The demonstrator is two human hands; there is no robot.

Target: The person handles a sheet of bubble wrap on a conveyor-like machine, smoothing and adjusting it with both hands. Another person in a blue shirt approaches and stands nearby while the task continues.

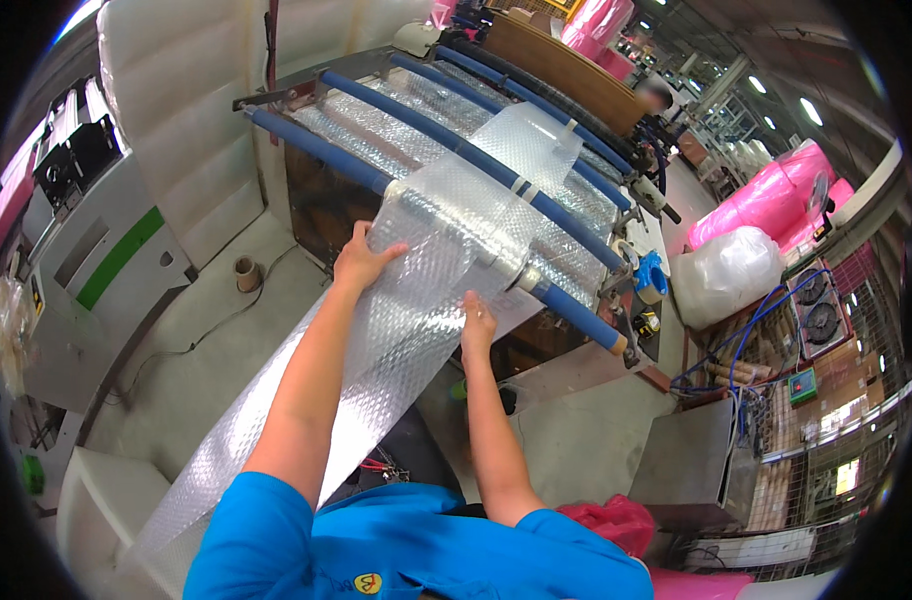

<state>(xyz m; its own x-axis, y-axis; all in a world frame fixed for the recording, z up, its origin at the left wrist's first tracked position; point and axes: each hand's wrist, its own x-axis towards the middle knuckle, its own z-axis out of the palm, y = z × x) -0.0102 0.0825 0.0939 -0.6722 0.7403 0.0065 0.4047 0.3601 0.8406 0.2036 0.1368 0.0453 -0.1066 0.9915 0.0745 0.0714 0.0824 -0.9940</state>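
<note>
From the head view, a long sheet of bubble wrap (416, 300) runs down off a machine (316, 200) with blue rollers (446, 140), passing over the nearest roller and trailing toward the floor (206, 350) at the lower left. The left hand (361, 258) lies on the sheet's left edge just below that roller, fingers spread and curled over the plastic, thumb out to the right; its grip is on the sheet, loosely closed. The right hand (477, 322) presses on the sheet's right edge, a little lower, fingers together and pointing up (whether they fold under the edge I cannot tell). Both forearms come up from a blue shirt (396, 550) at the bottom edge.

Left of the machine stands a grey cabinet (106, 270) with a green stripe, and a small cardboard tube (246, 272) sits on the floor near it. To the right are pink rolls (766, 195), a clear bag (726, 275) and blue hoses (751, 335).
</note>
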